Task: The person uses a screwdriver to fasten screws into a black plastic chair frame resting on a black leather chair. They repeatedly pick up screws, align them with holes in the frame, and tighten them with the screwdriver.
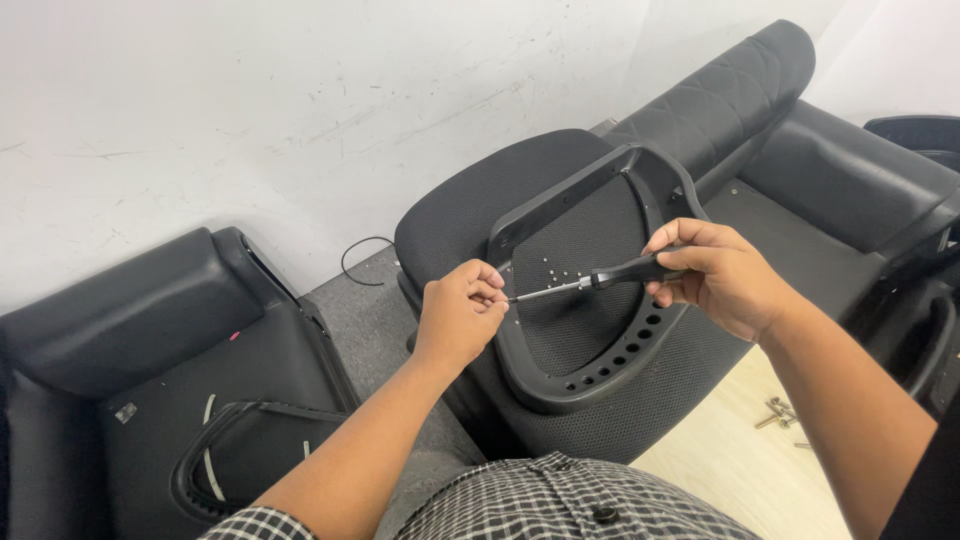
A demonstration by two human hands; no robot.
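Gripping a black-handled screwdriver (610, 277), the right hand (715, 275) wraps its handle; the left hand (460, 315) has its fingers (487, 290) pinched narrow at the tip. Both work over a stiff plastic armrest frame (600, 375) on the seat cushion (470, 215); the slim shaft looks slippery, so the handle is likely the best place to hold.

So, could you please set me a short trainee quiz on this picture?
1. Which hand grips the screwdriver handle?
2. True or false: the left hand pinches near the screwdriver's tip.
3. The small screws lie on: A) the seat cushion B) the wall C) a sleeve

Key: 1 right; 2 true; 3 A
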